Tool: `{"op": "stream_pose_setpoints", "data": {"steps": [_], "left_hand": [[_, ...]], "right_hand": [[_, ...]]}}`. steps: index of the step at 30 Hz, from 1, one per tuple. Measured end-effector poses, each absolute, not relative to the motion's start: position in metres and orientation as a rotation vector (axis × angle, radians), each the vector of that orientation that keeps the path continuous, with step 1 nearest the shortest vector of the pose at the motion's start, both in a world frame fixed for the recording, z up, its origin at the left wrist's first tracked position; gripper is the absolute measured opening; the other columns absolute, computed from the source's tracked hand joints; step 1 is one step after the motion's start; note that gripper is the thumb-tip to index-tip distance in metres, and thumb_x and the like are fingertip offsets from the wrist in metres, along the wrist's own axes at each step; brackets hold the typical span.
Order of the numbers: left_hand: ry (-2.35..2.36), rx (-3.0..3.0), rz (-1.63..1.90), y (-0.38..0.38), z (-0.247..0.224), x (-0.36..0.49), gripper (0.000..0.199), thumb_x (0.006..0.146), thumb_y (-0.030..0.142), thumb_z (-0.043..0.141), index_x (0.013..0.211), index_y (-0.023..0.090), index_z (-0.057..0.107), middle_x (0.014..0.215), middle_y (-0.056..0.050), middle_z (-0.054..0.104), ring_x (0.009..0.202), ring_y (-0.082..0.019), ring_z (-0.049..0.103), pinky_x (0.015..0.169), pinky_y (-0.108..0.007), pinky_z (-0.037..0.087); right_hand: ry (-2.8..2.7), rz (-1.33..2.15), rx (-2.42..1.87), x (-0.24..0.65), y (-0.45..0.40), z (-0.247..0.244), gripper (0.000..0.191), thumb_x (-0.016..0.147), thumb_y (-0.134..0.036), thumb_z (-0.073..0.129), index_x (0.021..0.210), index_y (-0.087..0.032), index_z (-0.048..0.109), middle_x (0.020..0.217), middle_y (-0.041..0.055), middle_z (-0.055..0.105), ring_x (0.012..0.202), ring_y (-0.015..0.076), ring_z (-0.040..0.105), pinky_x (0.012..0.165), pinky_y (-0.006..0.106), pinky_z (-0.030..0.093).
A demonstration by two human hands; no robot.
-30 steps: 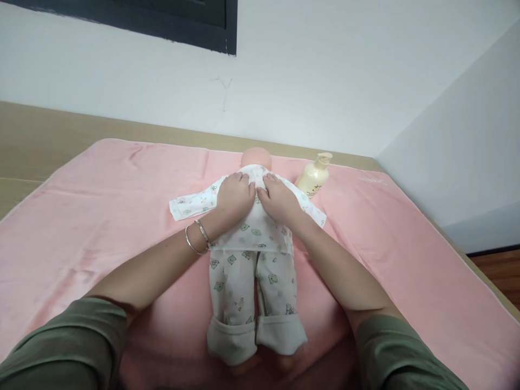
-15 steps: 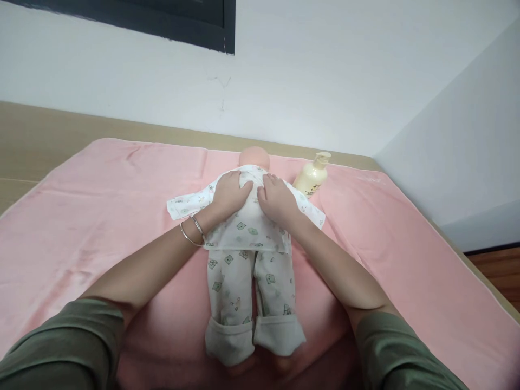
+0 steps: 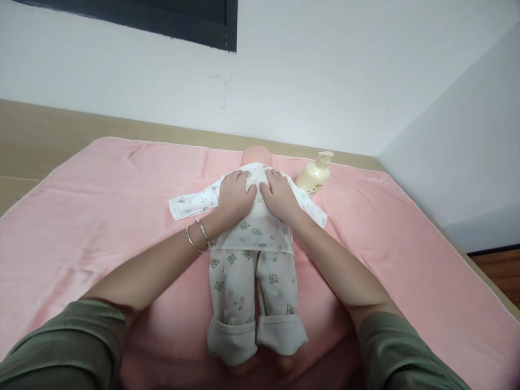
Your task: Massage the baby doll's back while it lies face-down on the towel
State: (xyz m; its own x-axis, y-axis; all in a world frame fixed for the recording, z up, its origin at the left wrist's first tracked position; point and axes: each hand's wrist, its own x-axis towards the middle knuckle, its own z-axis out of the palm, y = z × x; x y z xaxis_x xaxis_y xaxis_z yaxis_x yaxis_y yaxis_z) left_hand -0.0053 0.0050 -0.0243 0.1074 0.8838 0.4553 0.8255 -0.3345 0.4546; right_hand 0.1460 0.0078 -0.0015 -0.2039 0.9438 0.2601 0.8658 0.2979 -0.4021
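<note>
- Lying along the twelve-to-six line of the view, the smooth pink baby doll (image 3: 257, 156) is set on the soft pink cloth (image 3: 122, 189), head towards twelve; it seems to be placed face down, though no face is shown.
- Its white long-sleeved shirt (image 3: 254, 233), printed with small green figures, is partly covered by both hands.
- At nine o'clock from the centre the left hand (image 3: 236, 194) is laid, at three the right hand (image 3: 283, 195); both are flattened with fingers extended, thumbs near but apart. Nothing is seen to be gripped; the pressure cannot be told.
- Weight is best shared evenly by both palms, lightly, so that the fabric is not bunched.
- Snagging by the silver metal bangles (image 3: 202, 229) should be avoided.
- Between two and three o'clock, the pale-yellow plastic pump bottle (image 3: 314, 177) should not be knocked.
</note>
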Motion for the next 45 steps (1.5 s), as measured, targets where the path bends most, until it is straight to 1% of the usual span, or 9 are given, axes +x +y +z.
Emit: {"op": "stream_pose_setpoints", "data": {"steps": [6,13,17,22,27,32,36,40,45], "left_hand": [[1.683,2.211,1.143,0.01,-0.033,-0.008,0.049,0.094,0.029,0.037,0.133,0.008,0.059,0.139,-0.018,0.061,0.134,-0.031,0.053,0.121,-0.049,0.037],[1.586,2.189,1.285,0.008,-0.039,-0.006,0.047,0.091,0.027,0.037,0.128,0.011,0.062,0.134,-0.016,0.065,0.131,-0.029,0.055,0.12,-0.049,0.038],[1.571,2.214,1.296,0.01,-0.039,-0.006,0.046,0.09,0.028,0.038,0.125,0.012,0.064,0.131,-0.015,0.067,0.125,-0.029,0.059,0.116,-0.048,0.042],[1.572,2.213,1.292,0.011,-0.038,-0.007,0.049,0.09,0.029,0.037,0.126,0.009,0.063,0.131,-0.017,0.067,0.126,-0.03,0.058,0.116,-0.048,0.042],[1.573,2.205,1.262,0.008,-0.035,-0.006,0.048,0.089,0.028,0.038,0.125,0.009,0.064,0.13,-0.017,0.067,0.124,-0.03,0.059,0.114,-0.047,0.043],[1.583,2.176,1.268,0.009,-0.035,-0.007,0.049,0.089,0.029,0.038,0.126,0.01,0.064,0.133,-0.016,0.067,0.127,-0.03,0.058,0.117,-0.049,0.042],[1.577,2.183,1.254,0.009,-0.035,-0.008,0.051,0.089,0.031,0.037,0.127,0.008,0.064,0.133,-0.017,0.066,0.126,-0.031,0.058,0.116,-0.049,0.042],[1.583,2.161,1.233,0.008,-0.033,-0.006,0.053,0.089,0.031,0.036,0.126,0.007,0.065,0.132,-0.018,0.066,0.126,-0.031,0.058,0.116,-0.049,0.043],[1.606,2.125,1.18,0.021,-0.032,-0.017,0.052,0.09,0.031,0.037,0.126,0.009,0.066,0.138,-0.017,0.063,0.137,-0.032,0.051,0.124,-0.049,0.035]], "right_hand": [[-2.028,-0.128,-1.236,0.144,-0.008,0.006,0.059,0.091,-0.02,0.037,0.149,-0.019,0.045,0.166,0.0091,0.032,0.153,0.0292,0.033,0.126,0.059,0.026],[-2.134,0.119,-1.32,0.15,0.006,-0.009,0.05,0.093,-0.026,0.042,0.139,-0.014,0.058,0.157,0.0153,0.046,0.148,0.0319,0.041,0.124,0.058,0.033],[-1.97,0.032,-1.228,0.152,0.005,-0.005,0.056,0.096,-0.027,0.039,0.152,-0.023,0.043,0.167,0.0064,0.031,0.158,0.0268,0.024,0.128,0.057,0.027],[-2.114,0.335,-1.394,0.15,0.009,-0.007,0.061,0.095,-0.035,0.043,0.153,-0.014,0.042,0.166,0.014,0.033,0.158,0.0343,0.021,0.128,0.064,0.02],[-1.904,0.196,-1.396,0.152,0.008,-0.003,0.064,0.095,-0.031,0.042,0.157,-0.019,0.034,0.169,0.0084,0.025,0.16,0.0269,0.016,0.131,0.056,0.018],[-2.144,0.273,-1.406,0.149,0.005,-0.003,0.061,0.096,-0.033,0.039,0.153,-0.011,0.041,0.163,0.0155,0.038,0.156,0.0307,0.029,0.129,0.059,0.02],[-2.009,0.082,-1.336,0.148,0.003,-0.001,0.062,0.097,-0.029,0.036,0.157,-0.017,0.034,0.168,0.009,0.027,0.159,0.0258,0.017,0.13,0.055,0.021],[-2.246,0.188,-1.488,0.143,0.005,-0.001,0.057,0.102,-0.033,0.032,0.155,-0.015,0.039,0.167,0.0132,0.031,0.159,0.0321,0.018,0.128,0.063,0.016],[-2.504,0.285,-1.576,0.145,-0.004,0.02,0.061,0.105,-0.037,0.031,0.161,-0.013,0.027,0.17,0.017,0.015,0.159,0.0376,0.014,0.127,0.063,0.018]]}}
